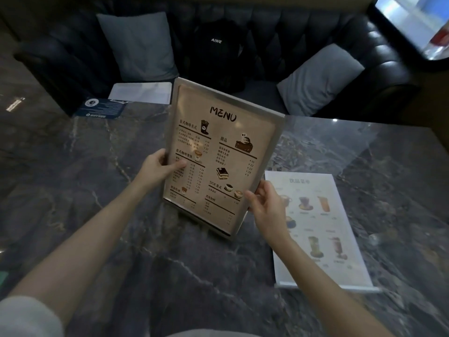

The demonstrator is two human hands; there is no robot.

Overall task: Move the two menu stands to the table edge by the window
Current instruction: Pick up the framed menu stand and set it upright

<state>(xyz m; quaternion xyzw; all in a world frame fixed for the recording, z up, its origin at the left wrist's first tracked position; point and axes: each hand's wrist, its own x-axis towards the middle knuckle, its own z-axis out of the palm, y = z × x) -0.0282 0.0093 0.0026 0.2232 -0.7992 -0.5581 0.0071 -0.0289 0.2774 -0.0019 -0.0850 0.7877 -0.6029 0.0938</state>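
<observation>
A beige menu stand (226,152) headed "MENU" is held tilted above the dark marble table (97,190), in the middle of the view. My left hand (158,169) grips its left edge, thumb on the front. My right hand (264,203) holds its lower right edge. A second menu stand (323,229), white with drink pictures, lies flat on the table to the right, partly under my right forearm. A bright window (413,23) shows at the top right corner.
A black leather sofa (315,27) with two grey cushions (138,45) and a black backpack (218,52) runs along the table's far side. A blue leaflet (102,108) and a white sheet (143,92) lie at the far left edge.
</observation>
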